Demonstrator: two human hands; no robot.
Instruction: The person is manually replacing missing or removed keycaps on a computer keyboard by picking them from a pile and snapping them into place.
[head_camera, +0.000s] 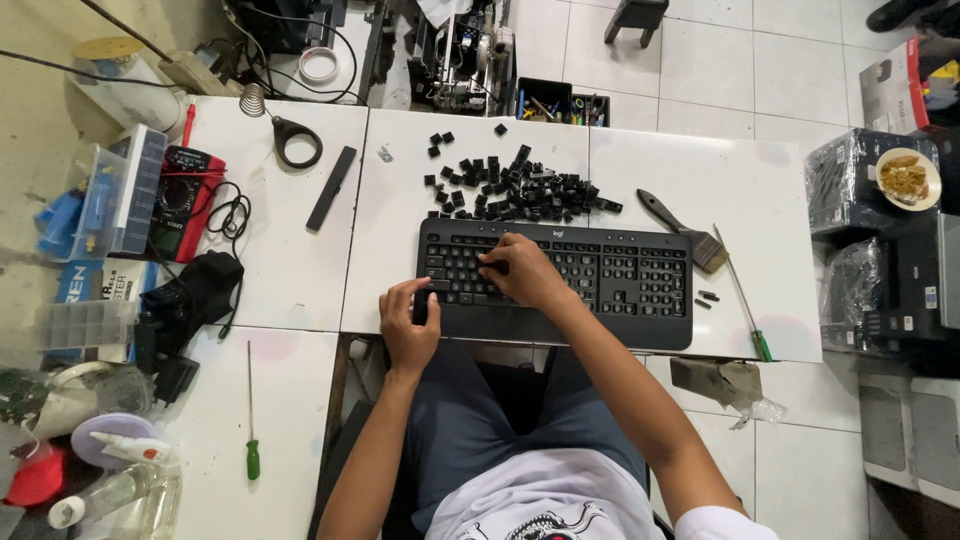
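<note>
A seated person works over a black keyboard (556, 285) lying at the near edge of a white table (480, 170). The left hand (409, 325) clamps the keyboard's lower-left corner, fingers curled over its front edge to hold it down. The right hand (520, 270) rests on the key rows left of centre, fingertips bunched narrow and pressed to one spot; whether a keycap is pinched between them cannot be told from here.

A heap of loose black keycaps (520, 190) is scattered just behind the keyboard. To do this step well, it seems wise to keep the left hand braced so the board does not slide, and to work one key at a time straight up or down rather than at a slant, so the small clips underneath are not strained.

A brush (685, 228) lies off the keyboard's far-right corner, a green-handled screwdriver (742, 297) beside it. A second screwdriver (251, 410) lies on the lower left table, near a red multimeter (188, 200) and its leads. Parts boxes crowd the left edge. The floor is pale tile.
</note>
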